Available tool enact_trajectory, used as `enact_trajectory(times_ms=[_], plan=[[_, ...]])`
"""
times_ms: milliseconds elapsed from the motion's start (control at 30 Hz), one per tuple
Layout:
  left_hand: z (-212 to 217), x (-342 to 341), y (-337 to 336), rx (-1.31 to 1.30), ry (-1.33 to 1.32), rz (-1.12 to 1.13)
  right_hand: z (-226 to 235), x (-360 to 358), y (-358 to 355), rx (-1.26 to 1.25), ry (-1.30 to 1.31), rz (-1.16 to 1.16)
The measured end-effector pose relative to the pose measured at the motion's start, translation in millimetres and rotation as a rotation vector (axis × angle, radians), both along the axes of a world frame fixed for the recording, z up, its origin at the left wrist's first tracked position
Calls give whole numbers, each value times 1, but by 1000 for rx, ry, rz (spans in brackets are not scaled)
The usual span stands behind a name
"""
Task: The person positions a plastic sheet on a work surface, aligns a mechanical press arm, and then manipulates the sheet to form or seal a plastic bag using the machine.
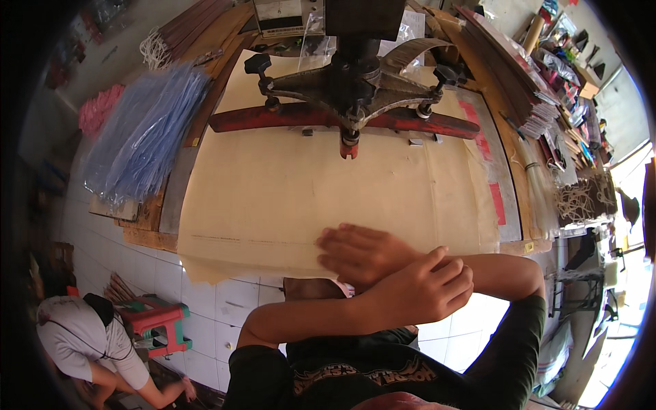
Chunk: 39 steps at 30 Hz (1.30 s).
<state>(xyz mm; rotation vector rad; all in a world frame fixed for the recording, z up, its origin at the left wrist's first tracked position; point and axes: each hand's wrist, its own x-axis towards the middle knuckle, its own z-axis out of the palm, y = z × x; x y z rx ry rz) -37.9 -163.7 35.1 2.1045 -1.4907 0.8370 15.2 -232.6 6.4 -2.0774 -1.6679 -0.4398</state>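
Note:
My forearms cross at the near edge of the table. My left hand (432,290) lies over my right wrist and forearm, its fingers apart and loosely bent, with nothing visible in them. My right hand (363,251) is stretched out toward the left, palm down, just over or on the near part of a large cream sheet (307,184); its fingers are slightly blurred. The sheet covers the board and its near edge hangs over the front. Above its far part stands a dark metal press head (355,85) with black knobs and a long red bar (287,117).
A stack of bluish clear plastic sleeves (147,137) lies at the left. Pink strips (497,203) mark the grey board on the right. Long brown bundles (502,68) and white cords (581,198) fill the right side. Another person (96,335) bends near a red-and-green stool (160,321).

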Motion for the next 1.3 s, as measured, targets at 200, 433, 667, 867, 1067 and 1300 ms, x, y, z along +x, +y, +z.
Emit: enact_trajectory(times_ms=[200,433,667,867,1067,1300], plan=[[4,-18,7,195,40,-55,-6,-29,0,-8,-60,34],[-2,-29,-8,-15,-208,-102,-14,-45,-2,-99,-205,-17],[21,-34,24,166,-236,-195,73,-18,-56,-68,-23,-118],[-4,-20,74,131,13,-94,76,72,-246,-17,-22,-1525],[-26,-3,103,320,105,-32,26,93,-403,-299,63,-1783],[-12,1,116,321,253,-94,53,80,-376,-210,165,-1777]])
